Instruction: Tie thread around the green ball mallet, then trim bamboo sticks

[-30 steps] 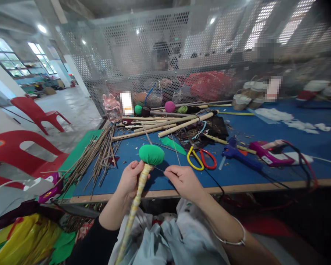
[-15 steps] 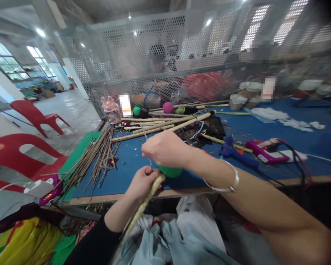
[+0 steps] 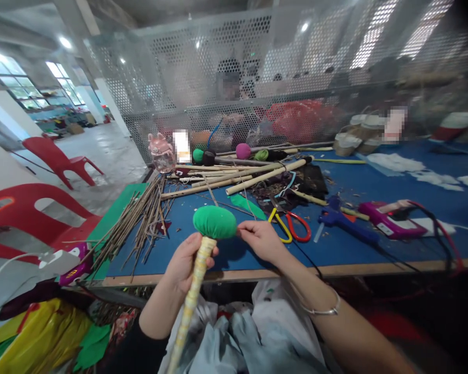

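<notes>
A mallet with a padded green cloth head (image 3: 214,221) and a yellow-and-white wrapped handle (image 3: 193,296) leans over the table's front edge. My left hand (image 3: 184,259) is closed round the handle just below the head. To the right of the head, my right hand (image 3: 264,241) is pinched with its fingertips close against the green cloth; what they hold, if anything, is too small to make out. Beyond the right hand lie scissors (image 3: 298,227) with one red and one yellow handle. A green cloth scrap (image 3: 247,206) is behind the mallet head.
Thin twigs (image 3: 146,223) are heaped at the left of the blue table (image 3: 179,254). Pale sticks (image 3: 267,175) lie across the back. A blue glue gun (image 3: 345,223) and purple power strip (image 3: 392,221) sit at the right. Red chairs (image 3: 35,218) stand left. A person is behind the mesh.
My right hand has come down and right from above the left hand. The mallet has turned more upright, and its green head and the scissors now show. The left hand keeps hold.
</notes>
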`<act>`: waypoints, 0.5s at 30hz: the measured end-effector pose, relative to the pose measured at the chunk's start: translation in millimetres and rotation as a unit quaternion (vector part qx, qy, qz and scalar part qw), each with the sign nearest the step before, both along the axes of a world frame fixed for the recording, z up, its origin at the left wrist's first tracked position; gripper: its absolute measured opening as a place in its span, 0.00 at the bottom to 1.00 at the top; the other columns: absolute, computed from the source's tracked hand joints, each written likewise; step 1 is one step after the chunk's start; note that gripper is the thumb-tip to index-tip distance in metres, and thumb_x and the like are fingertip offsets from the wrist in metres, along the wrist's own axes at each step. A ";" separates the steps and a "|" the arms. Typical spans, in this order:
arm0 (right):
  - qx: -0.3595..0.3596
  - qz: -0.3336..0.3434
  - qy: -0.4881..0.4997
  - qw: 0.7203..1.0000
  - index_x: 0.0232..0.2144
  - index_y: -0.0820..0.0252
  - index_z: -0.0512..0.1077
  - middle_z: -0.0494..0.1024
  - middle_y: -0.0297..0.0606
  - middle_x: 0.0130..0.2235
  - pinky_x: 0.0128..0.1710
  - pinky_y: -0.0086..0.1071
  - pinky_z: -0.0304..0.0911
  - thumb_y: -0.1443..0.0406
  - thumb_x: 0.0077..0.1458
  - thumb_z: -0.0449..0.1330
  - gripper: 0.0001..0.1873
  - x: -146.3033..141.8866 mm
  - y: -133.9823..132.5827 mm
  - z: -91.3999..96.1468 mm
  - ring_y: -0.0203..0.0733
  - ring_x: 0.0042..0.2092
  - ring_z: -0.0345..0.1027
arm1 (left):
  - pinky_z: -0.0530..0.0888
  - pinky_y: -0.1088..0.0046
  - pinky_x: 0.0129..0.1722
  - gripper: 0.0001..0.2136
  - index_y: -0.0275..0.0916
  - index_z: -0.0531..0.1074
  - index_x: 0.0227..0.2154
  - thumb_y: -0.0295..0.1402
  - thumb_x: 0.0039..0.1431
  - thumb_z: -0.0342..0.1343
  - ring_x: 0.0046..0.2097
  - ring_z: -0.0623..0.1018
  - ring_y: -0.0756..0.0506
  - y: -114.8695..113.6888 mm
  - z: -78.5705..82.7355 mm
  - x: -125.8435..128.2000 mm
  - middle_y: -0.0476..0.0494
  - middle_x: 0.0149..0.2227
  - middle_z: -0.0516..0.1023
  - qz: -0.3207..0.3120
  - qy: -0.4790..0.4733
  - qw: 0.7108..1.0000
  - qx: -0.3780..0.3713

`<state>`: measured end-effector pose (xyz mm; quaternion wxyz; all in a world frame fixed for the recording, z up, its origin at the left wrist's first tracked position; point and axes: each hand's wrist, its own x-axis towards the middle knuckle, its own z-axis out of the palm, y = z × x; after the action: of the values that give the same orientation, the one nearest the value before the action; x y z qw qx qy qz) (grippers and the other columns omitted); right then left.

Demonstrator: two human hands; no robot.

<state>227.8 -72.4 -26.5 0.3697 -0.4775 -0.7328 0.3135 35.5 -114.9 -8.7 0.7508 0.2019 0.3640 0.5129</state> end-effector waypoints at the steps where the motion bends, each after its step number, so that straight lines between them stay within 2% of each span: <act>1: -0.005 0.008 -0.002 1.000 0.27 0.64 0.73 0.72 0.31 0.22 0.26 0.24 0.58 0.64 0.51 0.53 0.11 -1.1 2.5 -0.7 0.33 0.25 0.64 | 0.70 0.82 0.16 0.07 0.33 0.65 0.30 0.31 0.52 0.56 0.24 0.75 0.50 -1.6 -2.9 1.8 0.42 0.27 0.73 -0.020 -0.003 1.000 -0.009; 2: 0.002 0.022 -0.006 1.000 0.32 0.63 0.73 0.74 0.32 0.24 0.27 0.25 0.60 0.65 0.50 0.53 0.11 -1.7 4.3 0.8 0.34 0.26 0.66 | 0.70 0.81 0.16 0.08 0.33 0.65 0.30 0.31 0.51 0.57 0.25 0.75 0.50 -2.7 -5.4 3.2 0.43 0.27 0.73 -0.043 -0.006 0.999 -0.016; 3: 0.020 0.040 -0.013 0.999 0.38 0.62 0.72 0.76 0.33 0.29 0.29 0.26 0.61 0.67 0.48 0.54 0.14 -1.8 5.4 4.2 0.36 0.29 0.68 | 0.70 0.81 0.16 0.09 0.33 0.65 0.30 0.32 0.50 0.58 0.25 0.75 0.49 -3.2 -7.4 4.1 0.43 0.27 0.73 -0.066 -0.009 0.998 -0.021; 6: 0.095 0.085 -0.055 0.990 0.54 0.56 0.62 0.74 0.39 0.46 0.40 0.30 0.63 0.72 0.42 0.57 0.33 -0.9 5.3 18.7 0.42 0.43 0.70 | 0.71 0.80 0.18 0.12 0.33 0.66 0.30 0.33 0.46 0.61 0.26 0.76 0.49 -1.3 -11.3 6.0 0.43 0.27 0.73 -0.107 0.005 0.994 -0.016; 8: 0.114 0.084 -0.097 0.985 0.55 0.52 0.60 0.72 0.38 0.50 0.44 0.32 0.62 0.73 0.42 0.57 0.35 -0.1 4.5 24.8 0.43 0.47 0.68 | 0.71 0.79 0.21 0.14 0.34 0.64 0.29 0.34 0.44 0.63 0.25 0.75 0.49 1.8 -13.6 7.5 0.46 0.25 0.73 -0.079 0.034 0.996 0.011; 10: 0.111 0.064 -0.138 0.982 0.54 0.50 0.62 0.73 0.36 0.49 0.45 0.32 0.63 0.73 0.42 0.56 0.34 0.4 5.1 24.6 0.44 0.47 0.69 | 0.69 0.80 0.22 0.16 0.36 0.60 0.25 0.33 0.42 0.64 0.23 0.73 0.52 4.7 -16.2 9.8 0.51 0.21 0.70 -0.019 0.060 0.997 0.048; 12: 0.102 0.038 -0.168 0.980 0.53 0.50 0.63 0.75 0.35 0.47 0.44 0.31 0.63 0.73 0.42 0.57 0.34 0.4 7.7 19.4 0.44 0.45 0.70 | 0.66 0.81 0.23 0.20 0.38 0.55 0.22 0.31 0.39 0.65 0.22 0.70 0.55 6.1 -18.5 13.2 0.56 0.19 0.67 0.036 0.070 0.994 0.077; 15: 0.079 0.011 -0.190 0.979 0.52 0.50 0.65 0.77 0.34 0.45 0.43 0.31 0.64 0.73 0.42 0.57 0.32 -0.6 13.1 8.8 0.44 0.45 0.71 | 0.66 0.80 0.25 0.22 0.39 0.51 0.21 0.30 0.37 0.65 0.23 0.70 0.55 5.3 -20.4 19.1 0.55 0.24 0.69 0.069 0.072 0.990 0.103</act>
<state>227.2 -59.2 -17.7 0.2574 -0.4897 -0.8172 0.1618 54.6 -109.6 -29.1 0.6602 0.2893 0.3755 0.5826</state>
